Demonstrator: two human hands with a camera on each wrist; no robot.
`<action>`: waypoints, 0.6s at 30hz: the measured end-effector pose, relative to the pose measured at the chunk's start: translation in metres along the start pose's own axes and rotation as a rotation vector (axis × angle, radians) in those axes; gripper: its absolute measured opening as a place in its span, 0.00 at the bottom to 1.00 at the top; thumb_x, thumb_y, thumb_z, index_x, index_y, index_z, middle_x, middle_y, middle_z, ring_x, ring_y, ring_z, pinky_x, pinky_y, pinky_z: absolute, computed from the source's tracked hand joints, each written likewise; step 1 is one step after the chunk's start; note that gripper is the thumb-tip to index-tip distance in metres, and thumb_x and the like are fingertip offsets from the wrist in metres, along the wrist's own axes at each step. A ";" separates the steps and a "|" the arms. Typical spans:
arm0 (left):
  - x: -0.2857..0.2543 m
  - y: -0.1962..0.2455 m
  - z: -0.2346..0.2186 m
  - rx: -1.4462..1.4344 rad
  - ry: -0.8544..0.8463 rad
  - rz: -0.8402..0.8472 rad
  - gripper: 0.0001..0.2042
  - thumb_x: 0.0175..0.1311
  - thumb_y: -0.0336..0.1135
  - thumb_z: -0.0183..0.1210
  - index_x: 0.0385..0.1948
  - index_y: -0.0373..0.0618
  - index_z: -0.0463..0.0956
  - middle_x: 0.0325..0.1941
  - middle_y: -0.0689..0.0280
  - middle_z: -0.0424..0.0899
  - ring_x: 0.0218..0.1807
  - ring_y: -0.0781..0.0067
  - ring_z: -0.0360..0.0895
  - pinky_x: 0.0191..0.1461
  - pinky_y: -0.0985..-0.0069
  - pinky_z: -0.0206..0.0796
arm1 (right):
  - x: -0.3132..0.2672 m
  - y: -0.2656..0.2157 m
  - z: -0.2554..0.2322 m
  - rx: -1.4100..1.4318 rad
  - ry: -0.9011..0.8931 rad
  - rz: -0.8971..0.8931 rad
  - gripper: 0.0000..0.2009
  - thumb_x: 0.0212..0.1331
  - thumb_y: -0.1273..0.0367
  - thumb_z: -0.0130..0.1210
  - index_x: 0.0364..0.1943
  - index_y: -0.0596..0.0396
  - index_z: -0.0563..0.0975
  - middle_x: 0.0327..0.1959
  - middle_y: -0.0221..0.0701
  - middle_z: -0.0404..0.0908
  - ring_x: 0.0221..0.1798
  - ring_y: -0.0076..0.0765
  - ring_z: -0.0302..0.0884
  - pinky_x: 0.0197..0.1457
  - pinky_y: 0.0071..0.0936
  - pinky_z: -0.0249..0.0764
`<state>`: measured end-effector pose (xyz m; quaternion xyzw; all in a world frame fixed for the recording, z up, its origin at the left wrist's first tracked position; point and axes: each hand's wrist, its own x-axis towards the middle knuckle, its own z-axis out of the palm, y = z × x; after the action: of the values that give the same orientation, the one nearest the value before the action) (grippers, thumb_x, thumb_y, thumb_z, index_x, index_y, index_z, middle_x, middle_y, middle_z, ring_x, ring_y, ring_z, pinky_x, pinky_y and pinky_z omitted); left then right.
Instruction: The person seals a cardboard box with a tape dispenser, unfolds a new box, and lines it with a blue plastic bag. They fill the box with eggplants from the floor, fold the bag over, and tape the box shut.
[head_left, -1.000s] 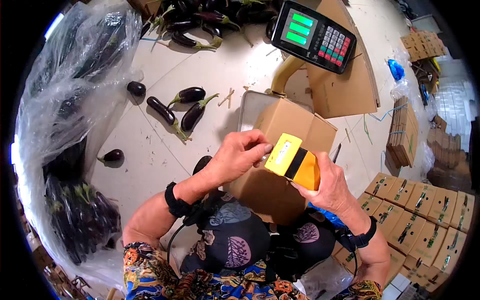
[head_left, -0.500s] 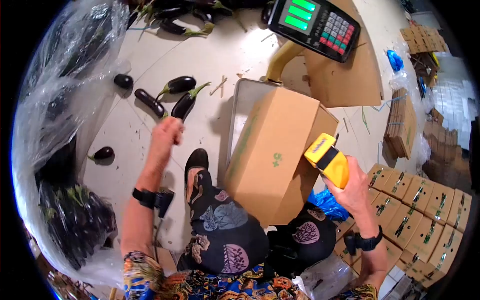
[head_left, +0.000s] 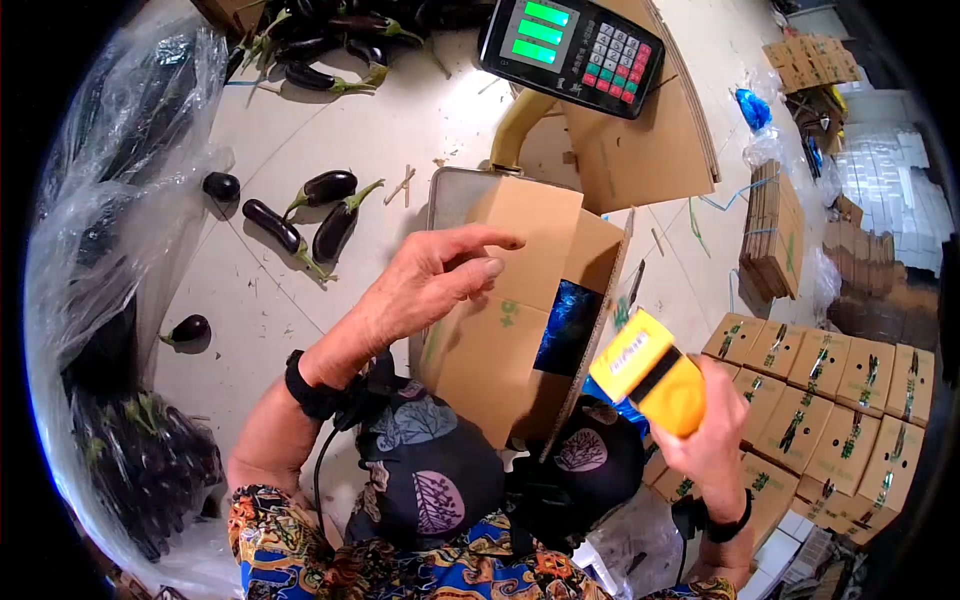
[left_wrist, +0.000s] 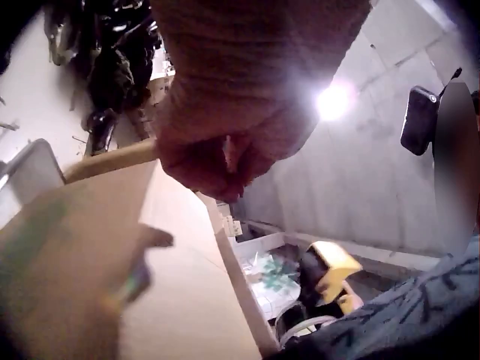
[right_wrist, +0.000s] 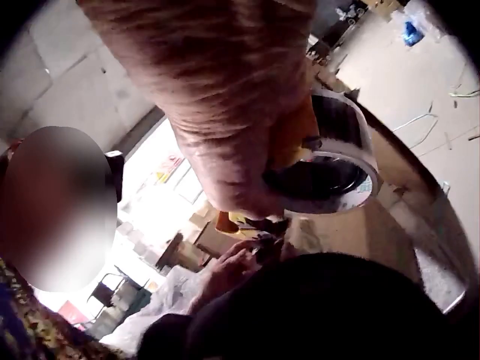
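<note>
My right hand point(head_left: 705, 425) grips a yellow tape dispenser point(head_left: 655, 375) beside the right edge of a cardboard carton point(head_left: 475, 355). In the right wrist view, a roll of tape point(right_wrist: 352, 184) shows on the dispenser. My left hand point(head_left: 425, 280) is over the carton's upper face, index finger and thumb stretched out and nothing held. The carton rests on the metal platform point(head_left: 440, 190) of a scale, near my knees. Its right side has a gap, through which shiny blue plastic point(head_left: 570, 325) shows. In the left wrist view, the left hand point(left_wrist: 225, 135) overlaps the carton's edge.
Beyond the carton stands the scale's lit display point(head_left: 570, 50). Several loose eggplants point(head_left: 335, 230) lie on the floor at left, near eggplants under clear plastic point(head_left: 150, 470). Stacked cartons point(head_left: 810, 400) are at the right, with flattened cardboard point(head_left: 775, 235) behind them.
My left hand left the dispenser, swung left, then came back over the carton. The right hand carried the dispenser right and nearer my body. A gap has opened at the carton's right side.
</note>
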<state>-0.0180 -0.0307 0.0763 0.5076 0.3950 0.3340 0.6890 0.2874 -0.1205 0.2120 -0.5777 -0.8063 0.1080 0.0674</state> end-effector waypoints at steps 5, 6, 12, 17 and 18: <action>0.004 0.025 0.016 -0.009 -0.097 0.062 0.24 0.71 0.48 0.49 0.59 0.39 0.72 0.46 0.63 0.81 0.44 0.78 0.77 0.43 0.81 0.69 | -0.032 0.012 -0.018 0.507 0.108 0.232 0.36 0.37 0.70 0.74 0.54 0.60 0.67 0.46 0.37 0.78 0.45 0.31 0.80 0.48 0.29 0.77; 0.006 0.028 0.018 -0.025 -0.126 0.080 0.27 0.71 0.53 0.46 0.60 0.39 0.71 0.48 0.61 0.81 0.47 0.76 0.77 0.45 0.79 0.70 | -0.034 0.019 -0.025 0.449 0.038 0.175 0.35 0.38 0.71 0.74 0.53 0.60 0.66 0.47 0.36 0.77 0.47 0.30 0.80 0.49 0.27 0.77; 0.012 0.032 0.029 -0.249 -0.377 -0.047 0.42 0.68 0.71 0.31 0.64 0.39 0.64 0.56 0.55 0.77 0.58 0.66 0.74 0.53 0.71 0.69 | -0.016 0.001 0.008 0.767 0.088 0.227 0.36 0.39 0.72 0.72 0.55 0.59 0.65 0.46 0.38 0.79 0.49 0.32 0.80 0.52 0.30 0.77; 0.007 0.042 0.026 -0.031 -0.352 0.028 0.46 0.57 0.77 0.42 0.61 0.38 0.65 0.56 0.55 0.77 0.56 0.68 0.73 0.52 0.70 0.71 | 0.003 -0.004 0.012 0.312 0.072 0.030 0.38 0.33 0.70 0.74 0.55 0.57 0.68 0.43 0.41 0.81 0.43 0.39 0.83 0.50 0.32 0.77; 0.003 0.049 0.025 -0.075 -0.311 -0.009 0.47 0.51 0.76 0.52 0.60 0.37 0.66 0.52 0.58 0.77 0.52 0.71 0.74 0.51 0.72 0.72 | 0.007 -0.005 0.011 0.270 0.067 0.010 0.38 0.33 0.70 0.74 0.55 0.57 0.68 0.42 0.41 0.81 0.42 0.43 0.83 0.48 0.33 0.77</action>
<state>0.0027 -0.0267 0.1269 0.5251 0.2733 0.2628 0.7619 0.2783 -0.1162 0.2023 -0.5707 -0.7788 0.1964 0.1707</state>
